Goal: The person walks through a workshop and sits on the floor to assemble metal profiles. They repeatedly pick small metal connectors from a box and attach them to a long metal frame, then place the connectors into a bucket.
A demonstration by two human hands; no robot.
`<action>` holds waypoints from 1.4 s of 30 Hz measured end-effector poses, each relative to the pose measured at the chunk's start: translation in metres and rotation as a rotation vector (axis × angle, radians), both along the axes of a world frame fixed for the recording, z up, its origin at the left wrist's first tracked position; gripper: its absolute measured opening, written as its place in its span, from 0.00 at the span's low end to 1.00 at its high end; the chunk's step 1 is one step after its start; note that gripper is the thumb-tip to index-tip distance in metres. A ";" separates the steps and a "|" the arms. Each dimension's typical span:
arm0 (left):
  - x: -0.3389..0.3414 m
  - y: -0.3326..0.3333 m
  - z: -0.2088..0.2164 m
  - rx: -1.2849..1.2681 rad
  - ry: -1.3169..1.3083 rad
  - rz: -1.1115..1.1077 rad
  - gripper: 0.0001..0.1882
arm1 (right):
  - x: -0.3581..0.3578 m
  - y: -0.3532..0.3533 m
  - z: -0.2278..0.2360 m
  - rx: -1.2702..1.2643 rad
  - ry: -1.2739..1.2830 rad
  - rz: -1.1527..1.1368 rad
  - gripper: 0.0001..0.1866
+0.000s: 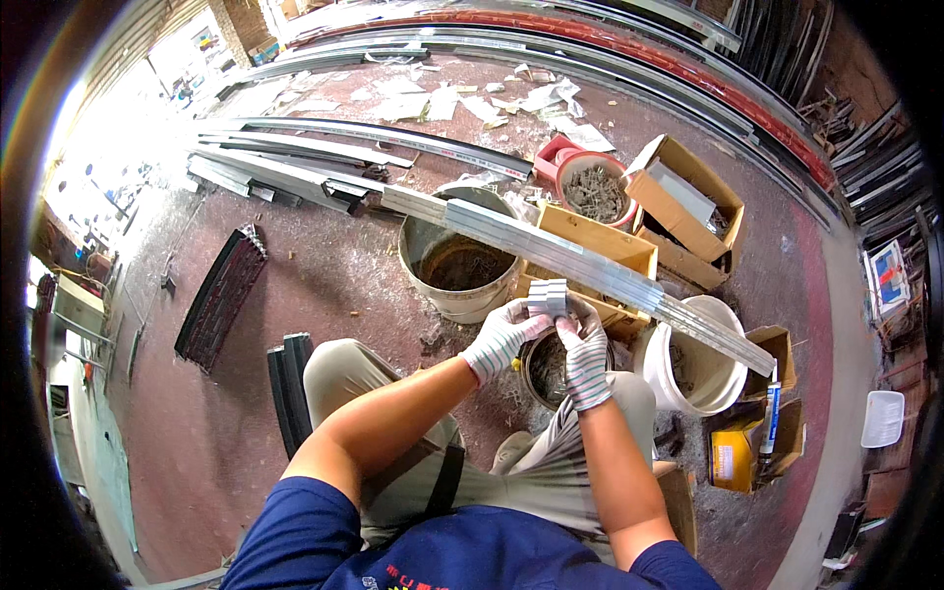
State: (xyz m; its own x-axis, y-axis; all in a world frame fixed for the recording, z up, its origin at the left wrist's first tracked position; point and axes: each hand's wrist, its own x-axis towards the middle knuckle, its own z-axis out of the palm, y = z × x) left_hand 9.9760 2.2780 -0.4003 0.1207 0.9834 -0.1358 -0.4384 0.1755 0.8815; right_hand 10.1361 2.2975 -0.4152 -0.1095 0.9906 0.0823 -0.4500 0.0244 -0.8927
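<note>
In front of my knees I hold up a small stack of short silver-grey metal profile pieces. My left hand, in a striped knit glove, is closed on its left side. My right hand, gloved alike, grips it from the right and below, its fingers partly hidden behind the pieces. Just beneath my hands stands a round metal pot with small parts inside, partly covered by my right hand. Beyond the stack, long silver metal profiles lie slantwise across the bucket tops and a wooden box.
A dirty bucket stands ahead and a white bucket to the right. Behind are a red tub of small parts and a cardboard box. A sealant tube stands far right. Dark profile bundles lie left.
</note>
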 end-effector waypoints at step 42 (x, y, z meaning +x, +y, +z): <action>0.038 -0.030 0.060 0.750 0.840 -0.086 0.32 | 0.228 0.086 0.019 -0.125 -1.351 -0.741 0.29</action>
State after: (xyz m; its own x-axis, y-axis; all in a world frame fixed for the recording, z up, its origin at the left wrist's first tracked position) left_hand 10.0137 2.2478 -0.3402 0.3409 0.8432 0.4157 0.3308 -0.5215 0.7865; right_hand 10.3639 2.3834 -0.3961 0.4702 0.8477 0.2455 0.7458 -0.2330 -0.6241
